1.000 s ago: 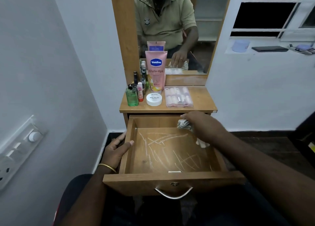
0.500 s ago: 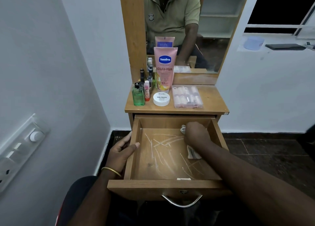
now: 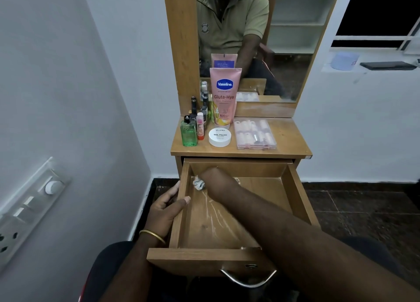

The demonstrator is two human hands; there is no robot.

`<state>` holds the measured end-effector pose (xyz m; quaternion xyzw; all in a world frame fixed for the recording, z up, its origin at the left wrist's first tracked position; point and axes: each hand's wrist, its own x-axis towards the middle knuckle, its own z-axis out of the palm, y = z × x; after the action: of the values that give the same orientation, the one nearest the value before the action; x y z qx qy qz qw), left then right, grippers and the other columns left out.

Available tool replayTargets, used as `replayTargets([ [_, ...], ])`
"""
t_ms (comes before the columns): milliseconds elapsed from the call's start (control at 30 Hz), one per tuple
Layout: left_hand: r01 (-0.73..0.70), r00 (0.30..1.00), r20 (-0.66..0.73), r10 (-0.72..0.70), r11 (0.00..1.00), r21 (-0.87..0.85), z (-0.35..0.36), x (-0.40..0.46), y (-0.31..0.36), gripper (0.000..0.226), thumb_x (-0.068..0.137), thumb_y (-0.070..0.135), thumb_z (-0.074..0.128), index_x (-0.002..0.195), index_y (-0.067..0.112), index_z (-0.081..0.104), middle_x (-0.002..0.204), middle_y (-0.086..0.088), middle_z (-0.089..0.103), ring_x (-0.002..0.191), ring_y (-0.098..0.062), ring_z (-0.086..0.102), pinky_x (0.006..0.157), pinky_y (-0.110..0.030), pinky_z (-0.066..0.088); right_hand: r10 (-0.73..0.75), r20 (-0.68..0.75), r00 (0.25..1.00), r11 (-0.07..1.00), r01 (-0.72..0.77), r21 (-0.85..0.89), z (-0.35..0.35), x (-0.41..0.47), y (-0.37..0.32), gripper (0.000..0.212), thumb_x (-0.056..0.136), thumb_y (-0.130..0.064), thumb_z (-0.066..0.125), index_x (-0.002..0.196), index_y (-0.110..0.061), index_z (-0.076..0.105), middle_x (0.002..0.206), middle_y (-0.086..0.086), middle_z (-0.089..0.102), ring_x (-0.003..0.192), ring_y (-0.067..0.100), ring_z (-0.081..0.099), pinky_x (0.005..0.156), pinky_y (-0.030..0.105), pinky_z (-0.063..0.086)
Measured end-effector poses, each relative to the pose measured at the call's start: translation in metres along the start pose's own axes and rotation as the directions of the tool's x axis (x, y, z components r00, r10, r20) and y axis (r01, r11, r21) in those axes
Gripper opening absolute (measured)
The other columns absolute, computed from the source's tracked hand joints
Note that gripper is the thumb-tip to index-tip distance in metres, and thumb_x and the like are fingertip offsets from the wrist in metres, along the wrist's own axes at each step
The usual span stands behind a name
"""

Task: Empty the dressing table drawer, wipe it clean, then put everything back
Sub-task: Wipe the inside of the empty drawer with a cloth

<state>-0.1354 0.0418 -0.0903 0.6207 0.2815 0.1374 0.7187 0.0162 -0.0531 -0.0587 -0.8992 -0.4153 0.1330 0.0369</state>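
Note:
The wooden drawer (image 3: 295,188) stands pulled out, with nothing inside but pale streaks on its floor. My right hand (image 3: 218,178) reaches into the far left corner and holds a crumpled white cloth (image 3: 198,183) against the drawer floor. My left hand (image 3: 168,208), with a gold bangle on the wrist, grips the drawer's left wall. On the tabletop (image 3: 291,142) stand a pink Vaseline tube (image 3: 225,97), a green bottle (image 3: 188,133), a white nail polish remover jar (image 3: 219,137), a clear box of nails (image 3: 254,134) and several small bottles (image 3: 200,112).
A mirror (image 3: 284,40) rises behind the tabletop. A grey wall with a switch panel (image 3: 29,206) runs close on the left. A window ledge (image 3: 372,67) at the right carries a blue tub and a dark flat object. Dark tiled floor (image 3: 363,210) lies right of the drawer.
My right hand has swept the cloth from the drawer's far right side across to its far left corner. My left hand has kept its grip on the left wall.

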Motion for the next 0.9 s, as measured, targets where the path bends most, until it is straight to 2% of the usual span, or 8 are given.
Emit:
replayTargets([
  [67,0.005,1.000,-0.002,-0.005,1.000,-0.002,0.000,0.000,0.000,0.045,0.087,0.013,0.071,0.119,0.043,0.060,0.103,0.008,0.073,0.092,-0.018,0.072,0.066,-0.025,0.058,-0.081,0.041,0.996,0.995,0.083,-0.050,0.000,0.004,-0.004,0.032,0.095,-0.007,0.058,0.127,-0.011,0.063,0.128,0.010,0.063,0.118,0.028,0.060,0.101,0.036,0.047],
  [200,0.007,1.000,0.000,-0.007,1.000,0.000,0.000,0.000,0.001,0.044,0.087,0.013,0.071,0.119,0.042,0.061,0.102,0.007,0.075,0.090,-0.018,0.073,0.065,-0.026,0.059,-0.141,0.059,0.988,0.990,0.141,0.008,-0.004,0.000,0.007,0.042,0.096,-0.009,0.058,0.138,-0.012,0.058,0.139,0.010,0.058,0.127,0.028,0.054,0.107,0.035,0.042],
  [267,0.009,1.000,0.000,-0.009,1.000,-0.003,0.000,0.000,0.002,0.045,0.087,0.012,0.070,0.120,0.040,0.061,0.102,0.007,0.075,0.089,-0.019,0.073,0.064,-0.026,0.059,-0.134,0.076,0.988,0.990,0.129,0.064,-0.004,-0.002,0.019,0.035,0.096,-0.014,0.058,0.130,-0.014,0.065,0.132,0.008,0.063,0.121,0.027,0.058,0.103,0.035,0.045],
  [400,0.010,1.000,0.002,-0.010,1.000,0.004,0.001,-0.003,0.004,0.044,0.087,0.012,0.070,0.118,0.042,0.060,0.102,0.008,0.074,0.089,-0.018,0.072,0.062,-0.024,0.058,-0.137,0.074,0.988,0.986,0.128,0.108,0.000,-0.009,0.044,0.029,0.087,-0.012,0.066,0.112,-0.023,0.075,0.119,0.003,0.069,0.106,0.023,0.064,0.093,0.032,0.051],
  [533,0.012,1.000,0.012,-0.012,1.000,0.023,0.002,-0.004,0.005,0.045,0.088,0.014,0.069,0.121,0.042,0.058,0.106,0.008,0.072,0.093,-0.018,0.071,0.063,-0.024,0.057,-0.006,0.141,0.990,0.999,0.000,0.041,-0.008,-0.022,0.073,0.033,0.091,-0.008,0.060,0.122,-0.016,0.069,0.125,0.009,0.065,0.117,0.028,0.060,0.098,0.033,0.048],
  [667,0.006,1.000,0.018,-0.007,0.999,0.037,0.002,-0.004,0.006,0.044,0.089,0.016,0.068,0.121,0.044,0.057,0.110,0.005,0.071,0.097,-0.021,0.069,0.068,-0.029,0.056,0.133,0.111,0.985,0.990,-0.136,0.025,-0.016,-0.044,0.106,0.033,0.091,-0.011,0.061,0.124,-0.017,0.067,0.123,0.009,0.066,0.116,0.028,0.061,0.094,0.033,0.049],
  [767,0.013,1.000,0.011,-0.014,0.999,0.033,0.002,-0.004,0.006,0.043,0.088,0.015,0.068,0.118,0.045,0.058,0.109,0.004,0.071,0.096,-0.022,0.069,0.068,-0.030,0.056,0.270,0.052,0.961,0.957,-0.274,0.094,-0.016,-0.055,0.122,0.030,0.094,-0.015,0.058,0.124,-0.015,0.066,0.124,0.011,0.066,0.114,0.029,0.061,0.093,0.034,0.049],
  [900,0.017,1.000,0.011,-0.017,0.999,0.038,0.003,-0.005,0.007,0.043,0.089,0.016,0.068,0.116,0.047,0.057,0.109,0.004,0.070,0.096,-0.023,0.068,0.069,-0.033,0.055,0.439,-0.048,0.897,0.877,-0.417,0.238,-0.004,-0.056,0.112,0.028,0.099,-0.033,0.055,0.121,-0.021,0.068,0.124,0.004,0.066,0.114,0.024,0.061,0.095,0.036,0.049],
])
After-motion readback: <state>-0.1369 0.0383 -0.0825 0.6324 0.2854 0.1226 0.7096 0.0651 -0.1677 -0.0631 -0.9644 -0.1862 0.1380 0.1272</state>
